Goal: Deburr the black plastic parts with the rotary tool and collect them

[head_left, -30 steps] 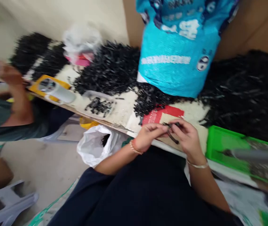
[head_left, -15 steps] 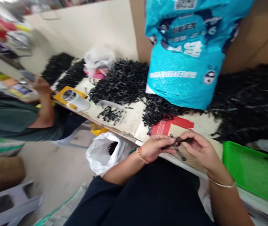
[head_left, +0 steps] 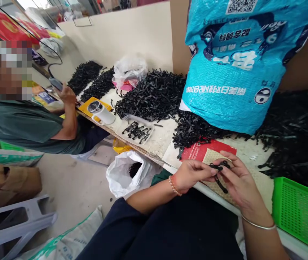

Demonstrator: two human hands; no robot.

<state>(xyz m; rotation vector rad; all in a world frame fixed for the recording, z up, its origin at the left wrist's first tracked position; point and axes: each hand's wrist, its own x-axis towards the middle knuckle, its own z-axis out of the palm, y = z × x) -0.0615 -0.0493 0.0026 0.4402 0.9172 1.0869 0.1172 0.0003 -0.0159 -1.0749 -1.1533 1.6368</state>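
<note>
While the left hand (head_left: 190, 177) pinches the dark slender parts (head_left: 221, 185) between thumb and fingertips, the right hand (head_left: 242, 184) holds them from the right, its fingers likewise closed narrowly, over a beige textured pad (head_left: 212, 156) at the near side of the desk (head_left: 167, 135). A red sheet (head_left: 193, 151) lies partly beneath the pad, and a green basket (head_left: 293, 213) stands right of the right hand. Farther off, a blue bag (head_left: 224, 94) stands beside a heap of black strips (head_left: 154, 97) on its left.
</note>
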